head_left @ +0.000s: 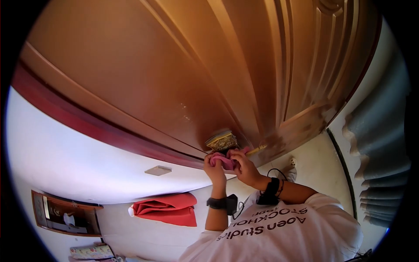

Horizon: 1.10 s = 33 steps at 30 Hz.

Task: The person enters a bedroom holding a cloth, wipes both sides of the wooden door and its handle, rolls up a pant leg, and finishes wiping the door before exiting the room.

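A pink cloth is bunched between my two hands, just below an ornate gold plate on the brown door. My left hand has its fingers closed on the cloth's left part. With bent fingers, my right hand grips the cloth's right part. A gold door handle sticks out to the right, just above my right hand. Small pale specks show on the door above the plate. Both wrists wear black bands.
A dark red frame edges the door, with a white wall and a switch plate beside it. Red fabric lies lower left, near a wood-framed mirror or opening. A grey-blue curtain hangs at the right.
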Each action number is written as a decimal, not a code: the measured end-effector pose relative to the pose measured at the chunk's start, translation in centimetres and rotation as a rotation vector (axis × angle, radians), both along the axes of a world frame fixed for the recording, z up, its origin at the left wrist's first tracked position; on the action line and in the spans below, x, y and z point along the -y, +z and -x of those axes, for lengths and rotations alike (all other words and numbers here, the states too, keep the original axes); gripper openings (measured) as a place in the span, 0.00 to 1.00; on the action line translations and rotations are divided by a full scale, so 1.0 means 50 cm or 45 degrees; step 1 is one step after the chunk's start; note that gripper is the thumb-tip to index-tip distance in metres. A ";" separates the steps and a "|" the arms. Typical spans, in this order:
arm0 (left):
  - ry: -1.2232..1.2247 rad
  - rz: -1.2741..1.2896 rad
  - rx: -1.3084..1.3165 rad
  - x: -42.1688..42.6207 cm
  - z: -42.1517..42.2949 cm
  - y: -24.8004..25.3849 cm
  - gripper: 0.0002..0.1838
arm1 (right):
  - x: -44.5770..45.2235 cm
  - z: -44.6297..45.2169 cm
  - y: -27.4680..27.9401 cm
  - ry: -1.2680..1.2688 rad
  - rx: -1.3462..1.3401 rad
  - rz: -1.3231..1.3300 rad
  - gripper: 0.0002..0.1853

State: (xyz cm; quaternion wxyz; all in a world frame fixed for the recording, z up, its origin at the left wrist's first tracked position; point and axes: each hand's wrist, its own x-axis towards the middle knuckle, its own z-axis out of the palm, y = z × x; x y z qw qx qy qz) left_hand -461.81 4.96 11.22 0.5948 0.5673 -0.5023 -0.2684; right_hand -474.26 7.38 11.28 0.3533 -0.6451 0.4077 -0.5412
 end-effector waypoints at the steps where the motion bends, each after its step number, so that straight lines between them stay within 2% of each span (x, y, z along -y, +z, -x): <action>1: -0.046 -0.149 -0.190 -0.001 -0.015 0.000 0.09 | 0.001 0.006 0.010 -0.041 -0.056 0.139 0.18; 3: -0.045 -0.079 -0.373 -0.011 -0.033 0.030 0.07 | 0.012 0.023 0.031 -0.062 -0.127 0.290 0.15; 5: -0.109 0.040 -0.646 -0.023 -0.060 0.063 0.05 | 0.025 0.045 0.052 -0.421 -0.108 0.365 0.11; 6: -0.186 0.137 -0.790 -0.026 -0.069 0.084 0.05 | 0.034 0.055 0.074 -0.396 -0.131 0.372 0.11; 8: -0.249 0.143 -0.907 -0.039 -0.078 0.130 0.08 | 0.043 0.065 0.121 -0.633 0.018 0.483 0.10; 9: -0.278 0.170 -0.940 -0.043 -0.079 0.145 0.11 | 0.041 0.060 0.127 -0.554 0.215 0.355 0.11; 11: -0.299 0.202 -0.982 -0.040 -0.073 0.160 0.14 | 0.037 0.053 0.148 -0.502 0.267 0.356 0.12; 13: -0.333 0.410 -0.694 -0.033 -0.060 0.164 0.21 | 0.042 0.039 0.159 -0.466 0.328 0.354 0.13; 14: -0.327 0.412 -0.705 -0.029 -0.054 0.150 0.21 | 0.051 0.031 0.164 -0.483 0.151 0.567 0.14; 15: -0.292 0.396 -0.403 -0.020 -0.049 0.125 0.22 | 0.059 0.026 0.167 -0.496 -0.027 0.778 0.16; 16: -0.255 0.373 -0.100 -0.008 -0.043 0.095 0.24 | 0.068 0.022 0.162 -0.492 -0.034 0.776 0.16; 18: -0.185 0.309 0.509 0.000 -0.023 0.068 0.26 | 0.090 0.011 0.122 -0.090 -0.922 0.710 0.21; 19: -0.240 0.382 0.514 -0.010 -0.007 0.072 0.26 | 0.106 0.010 0.070 -0.211 -1.090 0.928 0.25; 22: -0.314 0.220 0.624 0.000 -0.005 -0.072 0.26 | 0.106 0.010 0.077 -0.241 -1.047 0.989 0.27; 24: -0.379 0.310 0.680 -0.014 0.003 -0.084 0.28 | 0.088 0.012 0.057 -0.193 -1.134 0.916 0.28; 26: -0.444 0.238 0.531 -0.030 0.006 -0.110 0.27 | 0.060 0.012 0.023 -0.141 -1.235 0.856 0.28; 28: -0.518 0.109 0.227 -0.042 0.001 -0.137 0.27 | 0.037 0.011 -0.013 0.026 -1.170 0.523 0.29; 30: -0.584 -0.054 -0.252 -0.053 -0.011 -0.160 0.26 | 0.032 0.012 -0.008 0.058 -1.160 0.490 0.28; 31: -0.593 -0.094 -0.460 -0.055 -0.021 -0.170 0.26 | 0.038 0.015 -0.006 0.072 -1.025 0.522 0.27; 32: -0.597 -0.093 -0.606 -0.057 -0.032 -0.172 0.26 | 0.041 0.016 -0.004 0.083 -0.887 0.548 0.25; 33: -0.570 0.048 -0.627 -0.052 -0.043 -0.170 0.23 | 0.039 0.022 0.004 0.090 -0.896 0.546 0.25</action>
